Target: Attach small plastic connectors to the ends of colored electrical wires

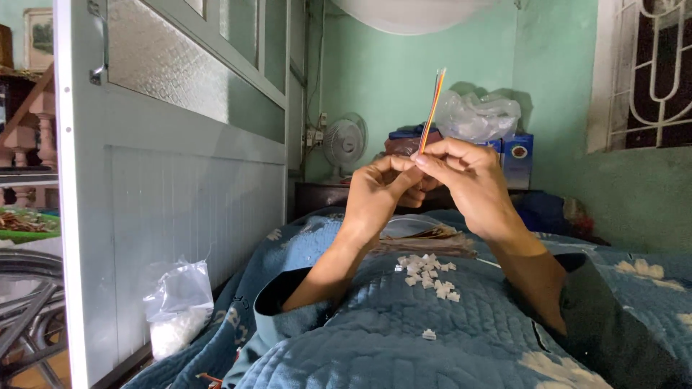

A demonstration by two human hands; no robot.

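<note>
Both hands raised above a quilted blue blanket point(404, 338) with pale flower print. Right hand point(468, 184) pinches the lower end of a thin flat ribbon of multicoloured wires point(433, 108), thumb and forefinger closed on it; the ribbon stands nearly upright, tilted slightly right. Left hand point(378, 191) meets it at the same point, fingertips pressed together against the ribbon's base. On the blanket below the hands, a loose scatter of small white plastic connectors point(429, 272), blocky and angular, one stray piece nearer the person. Behind them lies a bundle of more wires point(425, 241). At the blanket's left edge, against a grey ribbed door point(180, 209), a crinkled clear plastic bag point(176, 306) of white pieces.
</note>
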